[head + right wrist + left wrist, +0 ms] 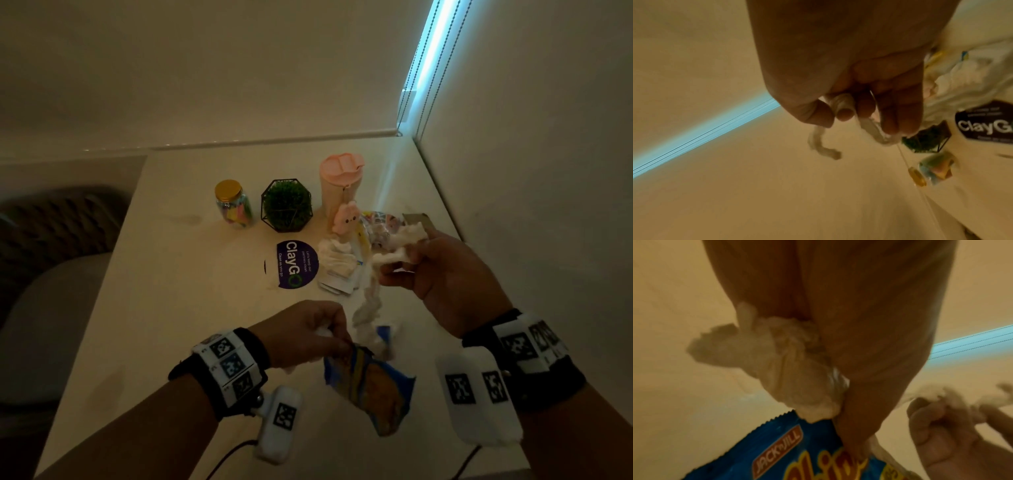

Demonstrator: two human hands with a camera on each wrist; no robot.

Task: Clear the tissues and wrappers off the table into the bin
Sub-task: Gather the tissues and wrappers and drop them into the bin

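A blue snack wrapper [368, 385] and a crumpled tissue [789, 369] are gripped together by the left hand [305, 334] at the lower centre of the head view, the wrapper hanging from the fingers [855, 434] above the worktop [164, 308]. A twisted white tissue [394, 250] is grasped by the right hand [448, 270] at centre right, a long strand of it trailing down toward the wrapper. More tissues and wrappers [337, 270] are seen lying on the worktop just beside a round purple sticker [296, 263]. Along the back, a gold-lidded glass jar [233, 204] filled with pastel-coloured pieces, a green plant ball held in a black wire frame [287, 205], and a pink lidded tumbler [340, 185] with a plush charm are lined up; what the tumbler holds cannot be told.
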